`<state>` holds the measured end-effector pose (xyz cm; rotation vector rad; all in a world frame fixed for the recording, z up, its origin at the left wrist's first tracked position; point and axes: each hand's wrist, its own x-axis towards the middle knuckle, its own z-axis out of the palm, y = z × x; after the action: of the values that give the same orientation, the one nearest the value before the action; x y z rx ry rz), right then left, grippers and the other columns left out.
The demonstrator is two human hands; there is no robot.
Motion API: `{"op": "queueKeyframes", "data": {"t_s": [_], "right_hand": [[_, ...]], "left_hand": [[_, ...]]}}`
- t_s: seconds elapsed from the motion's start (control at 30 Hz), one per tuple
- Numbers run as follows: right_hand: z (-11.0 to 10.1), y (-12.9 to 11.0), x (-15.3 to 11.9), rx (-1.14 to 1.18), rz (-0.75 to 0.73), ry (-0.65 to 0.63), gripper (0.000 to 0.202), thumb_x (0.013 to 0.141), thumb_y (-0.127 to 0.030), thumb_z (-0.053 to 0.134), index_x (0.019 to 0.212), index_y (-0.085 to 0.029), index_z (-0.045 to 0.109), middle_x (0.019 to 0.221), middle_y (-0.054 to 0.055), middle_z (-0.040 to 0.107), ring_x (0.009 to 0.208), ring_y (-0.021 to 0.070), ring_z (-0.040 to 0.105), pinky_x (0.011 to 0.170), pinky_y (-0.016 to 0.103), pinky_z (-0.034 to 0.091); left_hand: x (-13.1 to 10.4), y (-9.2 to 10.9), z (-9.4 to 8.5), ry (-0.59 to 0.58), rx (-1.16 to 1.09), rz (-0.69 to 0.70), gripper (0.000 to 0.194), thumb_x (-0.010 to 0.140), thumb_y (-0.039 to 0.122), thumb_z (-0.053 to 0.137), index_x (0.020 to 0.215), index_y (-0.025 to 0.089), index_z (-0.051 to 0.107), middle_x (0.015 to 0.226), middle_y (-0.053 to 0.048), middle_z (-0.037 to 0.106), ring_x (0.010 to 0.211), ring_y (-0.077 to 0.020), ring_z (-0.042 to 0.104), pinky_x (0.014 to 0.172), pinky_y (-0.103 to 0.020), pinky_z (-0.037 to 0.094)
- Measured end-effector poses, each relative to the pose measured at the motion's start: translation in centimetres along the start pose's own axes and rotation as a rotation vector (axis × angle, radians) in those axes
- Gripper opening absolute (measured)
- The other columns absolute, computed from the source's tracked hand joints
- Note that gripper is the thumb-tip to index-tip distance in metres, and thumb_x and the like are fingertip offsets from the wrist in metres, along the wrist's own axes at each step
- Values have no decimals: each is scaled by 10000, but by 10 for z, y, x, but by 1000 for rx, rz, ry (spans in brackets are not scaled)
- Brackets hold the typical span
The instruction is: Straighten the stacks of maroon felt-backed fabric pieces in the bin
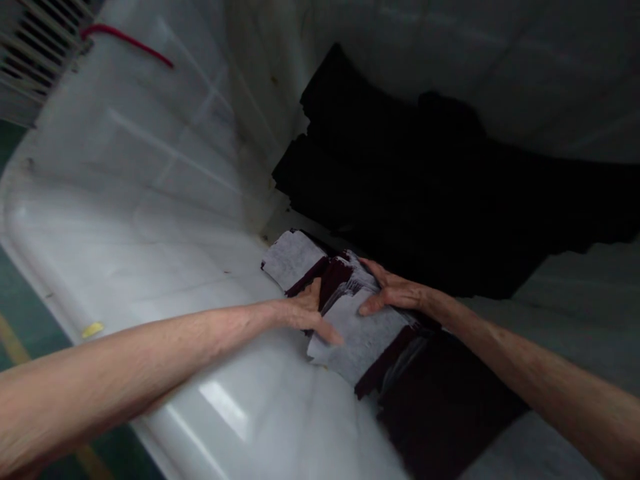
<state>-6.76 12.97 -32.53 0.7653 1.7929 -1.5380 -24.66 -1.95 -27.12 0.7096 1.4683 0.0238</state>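
Inside a large white bin, a stack of light grey pieces with dark maroon layers lies along the near wall. My left hand grips its left side, the thumb on the grey top. From the other side my right hand holds the same stack, its thumb on top and its fingers over the far edge. Another grey-topped piece lies just beyond my left hand. Dark maroon pieces continue below my right forearm.
A large pile of black pieces fills the bin's far side. The white bin's rim runs down the left. A red cord hangs over it at the upper left, beside a pale rack.
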Motion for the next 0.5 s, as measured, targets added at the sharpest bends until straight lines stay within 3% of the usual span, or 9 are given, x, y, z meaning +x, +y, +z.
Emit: {"op": "queueKeyframes", "data": {"t_s": [0.1, 0.17, 0.2, 0.33, 0.5], "right_hand": [[8, 4, 0, 24, -10, 22, 1182, 500, -514, 725, 1440, -199, 82, 1474, 101, 109, 1351, 305, 90, 1104, 459, 155], [11, 4, -3, 31, -25, 45, 1160, 503, -514, 726, 1437, -208, 110, 1471, 104, 110, 1349, 319, 81, 1101, 472, 152], [12, 4, -4, 35, -31, 51, 1156, 498, -512, 730, 1434, -206, 126, 1468, 110, 118, 1346, 327, 88, 1098, 477, 157], [10, 5, -4, 65, -50, 68, 1147, 475, -498, 742, 1423, -206, 166, 1450, 125, 161, 1334, 348, 118, 1087, 503, 163], [10, 12, -2, 145, -71, 68, 1121, 470, -481, 730, 1407, -197, 183, 1422, 96, 235, 1317, 293, 206, 1096, 427, 208]], "left_hand": [[12, -8, -30, -42, -66, -53, 632, 766, 635, 455, 1285, 275, 437, 1292, -36, 509, 1170, -274, 474, 914, -422, 437], [26, -17, -41, 49, -59, -100, 533, 883, 572, 288, 1204, 211, 515, 1246, -71, 535, 1142, -266, 492, 922, -456, 418], [33, -21, -42, 106, -39, -122, 503, 900, 534, 313, 1188, 177, 518, 1246, -93, 523, 1150, -266, 479, 948, -474, 392], [58, -38, -24, 216, 41, -151, 355, 873, 383, 518, 1131, 140, 531, 1169, -97, 536, 1071, -239, 517, 931, -467, 412], [73, -43, 1, 306, 72, -160, 281, 868, 333, 539, 1064, 133, 555, 1093, -82, 561, 1001, -214, 545, 869, -430, 461]]}}
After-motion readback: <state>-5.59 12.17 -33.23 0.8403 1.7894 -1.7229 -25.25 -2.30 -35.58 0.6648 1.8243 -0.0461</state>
